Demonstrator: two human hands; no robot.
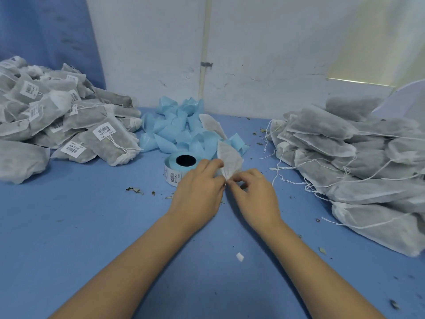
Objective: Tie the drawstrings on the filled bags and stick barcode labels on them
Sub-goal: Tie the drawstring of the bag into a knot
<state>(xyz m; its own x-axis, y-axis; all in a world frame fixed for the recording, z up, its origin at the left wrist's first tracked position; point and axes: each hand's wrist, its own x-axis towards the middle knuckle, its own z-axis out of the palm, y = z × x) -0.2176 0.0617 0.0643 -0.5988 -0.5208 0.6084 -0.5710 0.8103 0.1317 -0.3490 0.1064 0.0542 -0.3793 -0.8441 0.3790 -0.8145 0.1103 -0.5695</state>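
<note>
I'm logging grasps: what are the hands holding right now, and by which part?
The left hand and the right hand both pinch one small white bag at its lower, narrowed end; the rest stands up above them.

Your pale grey bag [230, 157] is standing upright, neck downward, just right of your label roll [171, 169] lying flat

Scuffed white wall [264, 54], pale pipe [205, 42], blue tabletop [92, 226]; perhaps a curtain [46, 31] left.

Soft, even light with a bluish cast, brightest around two o'clock; faint shadows, and the edges bow and blur.
</note>
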